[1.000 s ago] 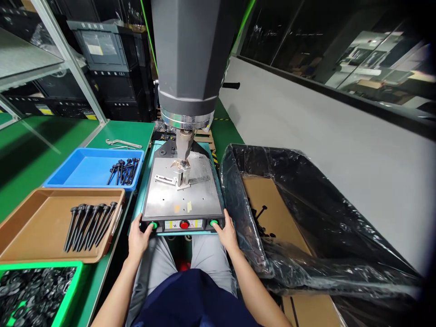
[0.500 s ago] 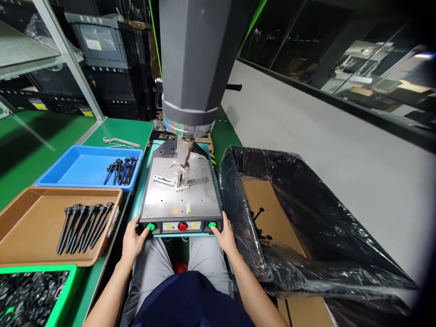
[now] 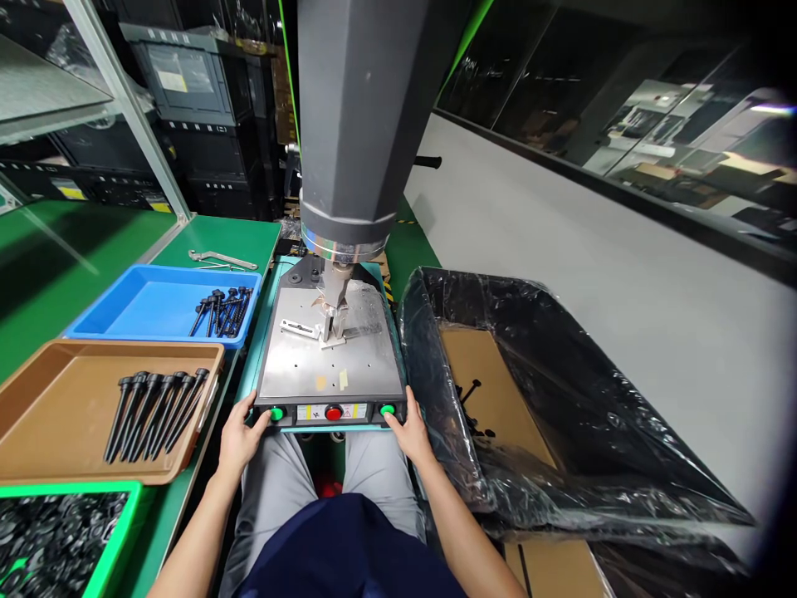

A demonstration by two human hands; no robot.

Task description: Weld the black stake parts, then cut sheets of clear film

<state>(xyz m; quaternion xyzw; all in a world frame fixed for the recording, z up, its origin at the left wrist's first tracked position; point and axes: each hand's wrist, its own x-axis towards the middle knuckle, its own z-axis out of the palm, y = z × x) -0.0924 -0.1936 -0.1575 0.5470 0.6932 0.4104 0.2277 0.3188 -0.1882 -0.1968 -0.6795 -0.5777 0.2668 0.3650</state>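
Note:
A grey press machine (image 3: pixel 349 124) stands over a steel base plate (image 3: pixel 330 365), its horn (image 3: pixel 334 286) lowered onto a small metal fixture (image 3: pixel 330 325). On the front panel sit two green buttons and a red button (image 3: pixel 334 413) between them. My left hand (image 3: pixel 240 436) rests at the panel's left corner with its thumb on the left green button (image 3: pixel 276 413). My right hand (image 3: pixel 411 432) rests at the right corner, thumb on the right green button (image 3: pixel 387 409). Neither hand holds anything.
To the left lie a blue tray (image 3: pixel 149 307) with several black bolts, a brown tray (image 3: pixel 56 415) with several longer black pins (image 3: pixel 155 411), and a green bin (image 3: pixel 75 531) of black parts. A black-bag-lined cardboard box (image 3: pixel 498 390) stands on the right. A wrench (image 3: pixel 221 261) lies behind the blue tray.
The press head has come down a little, so the horn now sits on the fixture. Both hands stay on the green buttons.

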